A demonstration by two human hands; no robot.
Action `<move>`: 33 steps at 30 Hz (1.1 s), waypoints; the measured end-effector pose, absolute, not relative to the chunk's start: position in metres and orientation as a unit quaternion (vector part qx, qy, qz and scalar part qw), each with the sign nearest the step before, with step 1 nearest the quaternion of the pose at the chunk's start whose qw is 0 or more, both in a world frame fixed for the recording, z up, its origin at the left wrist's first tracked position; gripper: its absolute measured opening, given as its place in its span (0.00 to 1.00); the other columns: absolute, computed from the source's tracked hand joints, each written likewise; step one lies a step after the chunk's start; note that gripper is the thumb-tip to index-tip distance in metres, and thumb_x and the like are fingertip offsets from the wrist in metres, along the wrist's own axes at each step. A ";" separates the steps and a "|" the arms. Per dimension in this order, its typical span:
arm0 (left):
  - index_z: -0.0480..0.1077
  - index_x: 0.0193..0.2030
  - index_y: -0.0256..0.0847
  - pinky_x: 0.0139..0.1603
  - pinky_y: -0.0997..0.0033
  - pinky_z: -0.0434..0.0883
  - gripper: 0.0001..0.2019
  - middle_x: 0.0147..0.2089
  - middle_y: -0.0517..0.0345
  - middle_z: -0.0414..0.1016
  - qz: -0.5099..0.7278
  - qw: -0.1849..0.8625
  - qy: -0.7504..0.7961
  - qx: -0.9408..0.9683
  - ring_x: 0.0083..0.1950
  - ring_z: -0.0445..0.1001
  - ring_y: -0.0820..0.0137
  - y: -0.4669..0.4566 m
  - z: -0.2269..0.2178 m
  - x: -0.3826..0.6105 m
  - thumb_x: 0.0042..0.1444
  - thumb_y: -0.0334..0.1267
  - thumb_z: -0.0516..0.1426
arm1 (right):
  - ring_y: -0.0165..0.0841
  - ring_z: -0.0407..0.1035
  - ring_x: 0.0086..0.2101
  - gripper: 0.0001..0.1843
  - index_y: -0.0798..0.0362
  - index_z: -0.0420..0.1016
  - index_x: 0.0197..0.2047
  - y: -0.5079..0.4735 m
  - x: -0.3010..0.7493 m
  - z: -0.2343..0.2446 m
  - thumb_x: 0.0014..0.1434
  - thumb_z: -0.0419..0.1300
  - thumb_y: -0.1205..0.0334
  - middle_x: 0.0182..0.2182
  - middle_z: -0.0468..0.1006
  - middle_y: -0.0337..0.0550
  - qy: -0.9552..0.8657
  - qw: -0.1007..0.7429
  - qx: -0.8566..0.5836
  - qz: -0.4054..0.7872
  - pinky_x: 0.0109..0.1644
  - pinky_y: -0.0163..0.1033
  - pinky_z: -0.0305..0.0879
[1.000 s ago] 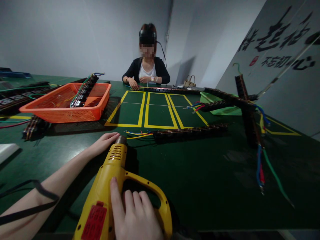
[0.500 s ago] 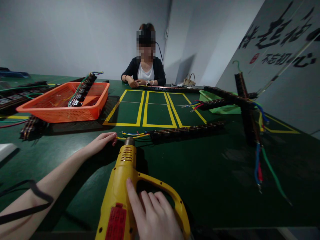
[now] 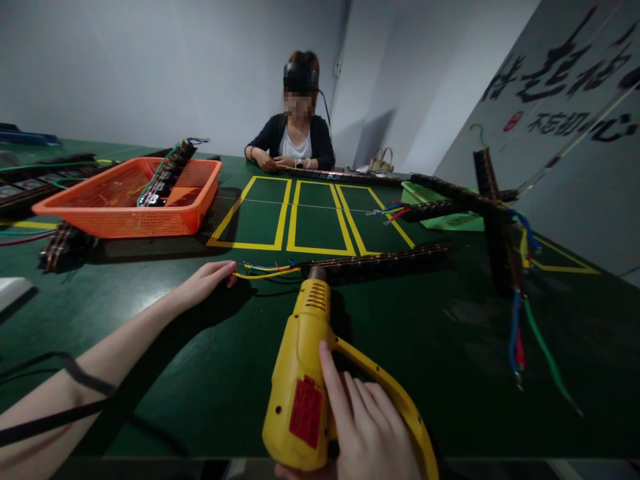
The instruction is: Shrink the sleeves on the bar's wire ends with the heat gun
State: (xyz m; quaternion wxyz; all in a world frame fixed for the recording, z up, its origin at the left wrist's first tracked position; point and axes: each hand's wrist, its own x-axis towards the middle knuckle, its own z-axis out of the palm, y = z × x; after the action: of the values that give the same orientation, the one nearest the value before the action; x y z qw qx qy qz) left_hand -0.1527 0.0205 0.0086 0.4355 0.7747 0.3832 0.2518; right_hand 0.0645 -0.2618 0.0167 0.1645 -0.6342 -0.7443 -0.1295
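Observation:
My right hand [image 3: 365, 427] grips the handle of a yellow heat gun [image 3: 305, 373] with a red label. Its metal nozzle points at the near end of a long dark strip [image 3: 380, 259] lying across the green table [image 3: 400, 347]. Yellow, blue and red wires [image 3: 267, 270] stick out of the strip's left end. My left hand [image 3: 207, 280] lies on the table with its fingertips pinched on the ends of those wires.
An orange mesh basket [image 3: 130, 200] holding a strip stands at the left. More dark strips [image 3: 465, 200] with coloured wires are stacked at the right over a green tray [image 3: 440, 217]. Another person [image 3: 295, 133] sits at the far side, with yellow-taped rectangles [image 3: 300, 220] in between.
My right hand has swung the heat gun to the right, from near my left hand to the strip's end. My left hand has closed on the wire ends.

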 end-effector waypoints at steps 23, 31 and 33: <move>0.75 0.35 0.38 0.34 0.75 0.66 0.27 0.34 0.56 0.76 0.309 0.480 0.424 0.703 0.34 0.69 0.68 0.011 0.015 -0.152 0.49 0.63 0.55 | 0.37 0.66 0.21 0.31 0.59 0.63 0.62 -0.218 -0.050 0.007 0.55 0.42 0.73 0.23 0.70 0.44 -0.717 0.274 -0.613 -0.188 0.28 0.44 0.69; 0.73 0.33 0.37 0.30 0.73 0.66 0.29 0.28 0.57 0.74 0.258 0.553 0.468 0.639 0.28 0.69 0.70 0.006 0.022 -0.150 0.46 0.65 0.56 | 0.36 0.66 0.23 0.32 0.61 0.58 0.64 -0.220 -0.049 0.005 0.57 0.42 0.73 0.24 0.70 0.44 -0.728 0.270 -0.605 -0.177 0.29 0.44 0.69; 0.71 0.31 0.37 0.31 0.74 0.66 0.28 0.27 0.58 0.73 0.262 0.544 0.471 0.643 0.28 0.68 0.71 0.007 0.020 -0.150 0.46 0.65 0.56 | 0.36 0.65 0.22 0.31 0.61 0.59 0.64 -0.220 -0.049 0.005 0.58 0.40 0.73 0.24 0.69 0.43 -0.725 0.285 -0.600 -0.179 0.29 0.44 0.68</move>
State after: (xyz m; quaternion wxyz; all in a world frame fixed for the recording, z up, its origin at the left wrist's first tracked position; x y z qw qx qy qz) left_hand -0.1500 0.0074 0.0204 0.5441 0.6429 0.4710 0.2624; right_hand -0.0487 -0.2204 0.0055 0.2854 -0.6004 -0.7252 -0.1793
